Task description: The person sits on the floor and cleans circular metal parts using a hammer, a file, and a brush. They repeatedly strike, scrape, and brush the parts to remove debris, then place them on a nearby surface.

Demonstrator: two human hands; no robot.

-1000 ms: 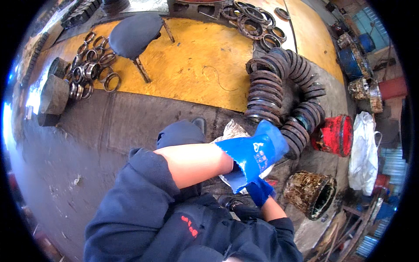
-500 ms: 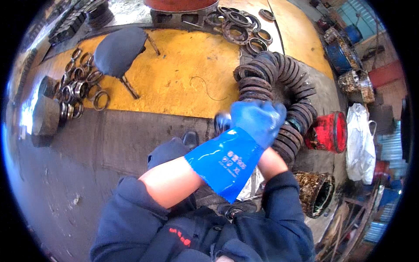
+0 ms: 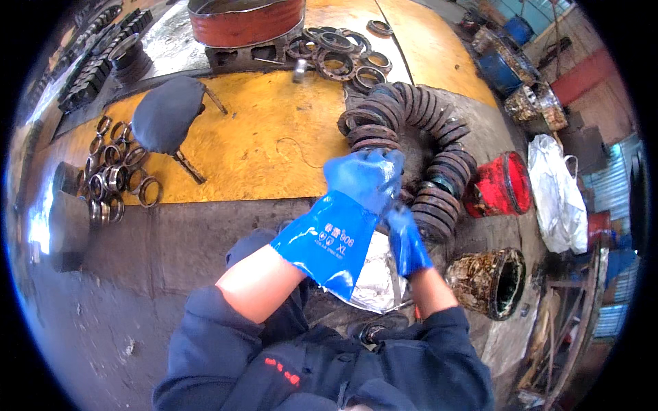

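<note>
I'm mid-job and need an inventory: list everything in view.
standing rings: many, dark brown, curved row ahead right
flat rings: several, dark, pile at top middle
small rings: many, dark metallic, heap at left
stool: one, black seat, upper left
floor sheeting: count unclear, yellow, ahead
drum: one, rusty red, top
red bucket: one, red, right of standing rings
crusted bucket: one, brown, lower right
sack: one, white, far right
crinkled bundle: one, white, between forearms
blue containers: at least two, blue, upper right
left hand: one, blue glove, by standing rings, contact unclear
right hand: one, blue glove, blurred, right of left hand
</note>
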